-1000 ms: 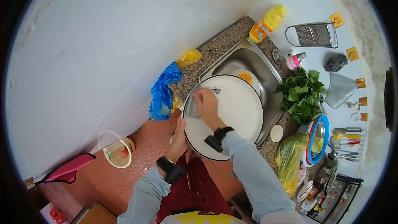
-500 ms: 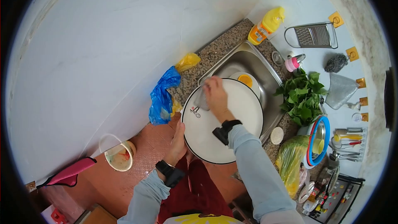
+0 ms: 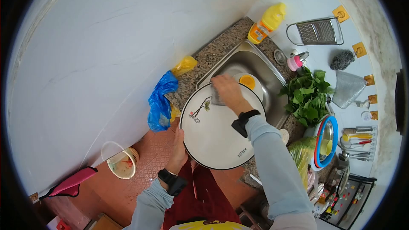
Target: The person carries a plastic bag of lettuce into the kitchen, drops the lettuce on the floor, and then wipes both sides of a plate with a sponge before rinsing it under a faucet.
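A large round white plate (image 3: 217, 134) with a dark rim and a painted branch is tilted over the near side of the steel sink (image 3: 277, 98). My left hand (image 3: 177, 155) grips its left edge, thumb near the rim and the other fingers hidden beneath. Near the plate's far edge, my right hand (image 3: 230, 91) presses a grey cloth (image 3: 216, 98) against its face. Much of the cloth is covered by the fingers. Behind the plate, an orange round item (image 3: 247, 81) rests on another white dish (image 3: 258, 89) in the sink.
A yellow bottle (image 3: 266, 23) stands at the sink's far corner. Leafy greens (image 3: 307, 96) and a blue-rimmed basin (image 3: 335, 145) line the right counter. Blue (image 3: 159, 106) and yellow (image 3: 185, 65) plastic bags hang at the left. A bin (image 3: 123, 164) stands on the floor.
My right hand has slid the cloth rightward over the plate, uncovering more of the painted branch. The plate, still in my left hand, has shifted slightly, and small dark markings now show near its lower right.
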A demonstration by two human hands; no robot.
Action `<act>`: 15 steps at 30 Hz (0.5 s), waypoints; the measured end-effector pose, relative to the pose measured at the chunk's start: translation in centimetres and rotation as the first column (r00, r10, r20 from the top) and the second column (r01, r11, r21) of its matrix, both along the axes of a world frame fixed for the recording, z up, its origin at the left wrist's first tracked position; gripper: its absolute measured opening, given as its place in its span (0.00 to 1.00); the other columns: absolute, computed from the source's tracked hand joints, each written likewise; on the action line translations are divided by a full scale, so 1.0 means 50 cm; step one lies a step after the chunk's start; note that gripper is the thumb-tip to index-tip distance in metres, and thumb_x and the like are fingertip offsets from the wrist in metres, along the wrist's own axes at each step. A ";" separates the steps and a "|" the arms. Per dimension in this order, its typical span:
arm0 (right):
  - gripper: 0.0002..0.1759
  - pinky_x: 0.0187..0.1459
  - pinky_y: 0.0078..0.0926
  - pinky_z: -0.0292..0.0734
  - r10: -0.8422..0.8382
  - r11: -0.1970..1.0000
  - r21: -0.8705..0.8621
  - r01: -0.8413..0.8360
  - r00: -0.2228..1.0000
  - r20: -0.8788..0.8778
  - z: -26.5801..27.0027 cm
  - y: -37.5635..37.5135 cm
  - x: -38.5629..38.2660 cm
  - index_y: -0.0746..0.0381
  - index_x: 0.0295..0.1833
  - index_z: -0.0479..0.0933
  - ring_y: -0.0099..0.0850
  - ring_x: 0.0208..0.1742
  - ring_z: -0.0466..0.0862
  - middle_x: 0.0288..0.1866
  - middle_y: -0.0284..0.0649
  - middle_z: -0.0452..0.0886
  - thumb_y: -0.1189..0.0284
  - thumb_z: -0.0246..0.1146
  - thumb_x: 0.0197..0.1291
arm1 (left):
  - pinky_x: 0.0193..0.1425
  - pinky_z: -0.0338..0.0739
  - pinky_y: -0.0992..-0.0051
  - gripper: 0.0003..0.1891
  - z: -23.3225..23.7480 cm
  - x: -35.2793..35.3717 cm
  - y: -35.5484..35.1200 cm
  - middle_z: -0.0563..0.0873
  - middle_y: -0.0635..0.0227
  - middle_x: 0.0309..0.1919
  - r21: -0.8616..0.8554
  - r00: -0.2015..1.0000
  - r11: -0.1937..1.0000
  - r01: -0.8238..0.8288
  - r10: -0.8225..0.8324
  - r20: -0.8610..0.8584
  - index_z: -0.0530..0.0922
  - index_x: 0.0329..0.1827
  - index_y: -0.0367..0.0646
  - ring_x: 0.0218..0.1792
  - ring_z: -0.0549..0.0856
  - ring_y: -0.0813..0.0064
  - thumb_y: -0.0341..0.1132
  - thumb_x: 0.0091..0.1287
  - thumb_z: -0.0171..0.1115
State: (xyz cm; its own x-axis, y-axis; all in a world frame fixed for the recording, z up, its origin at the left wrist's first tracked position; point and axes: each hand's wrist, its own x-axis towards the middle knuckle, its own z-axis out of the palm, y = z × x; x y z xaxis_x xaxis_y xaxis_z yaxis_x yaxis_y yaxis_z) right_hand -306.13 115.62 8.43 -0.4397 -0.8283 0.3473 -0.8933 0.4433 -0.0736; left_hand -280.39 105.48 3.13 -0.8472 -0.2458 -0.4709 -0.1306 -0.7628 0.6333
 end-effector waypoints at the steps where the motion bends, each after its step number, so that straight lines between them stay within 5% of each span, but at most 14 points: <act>1: 0.09 0.42 0.33 0.74 -0.093 0.996 -0.010 0.092 0.993 -0.077 -0.005 0.025 -0.011 0.59 0.40 0.77 0.34 0.44 0.77 0.37 0.36 0.80 0.73 0.57 0.52 | 0.69 0.63 0.68 0.30 0.006 -0.002 0.003 0.64 0.62 0.69 0.003 1.000 1.000 0.003 -0.003 -0.001 0.54 0.73 0.44 0.66 0.67 0.70 0.54 0.75 0.36; 7: 0.08 0.43 0.39 0.78 -0.624 0.768 0.226 0.599 0.780 0.052 0.006 0.210 0.014 0.62 0.39 0.77 0.42 0.43 0.80 0.36 0.43 0.81 0.72 0.54 0.58 | 0.68 0.65 0.70 0.29 0.026 -0.014 0.013 0.67 0.61 0.67 -0.050 0.998 0.998 -0.048 0.046 -0.031 0.56 0.72 0.42 0.64 0.69 0.70 0.52 0.76 0.37; 15: 0.09 0.43 0.45 0.76 -0.833 0.551 0.342 0.761 0.481 0.273 0.018 0.368 0.150 0.65 0.36 0.74 0.48 0.43 0.80 0.38 0.50 0.81 0.70 0.54 0.60 | 0.68 0.64 0.70 0.29 0.012 -0.015 0.017 0.67 0.62 0.67 -0.087 0.997 0.993 -0.082 0.082 -0.011 0.57 0.72 0.41 0.65 0.69 0.70 0.51 0.76 0.35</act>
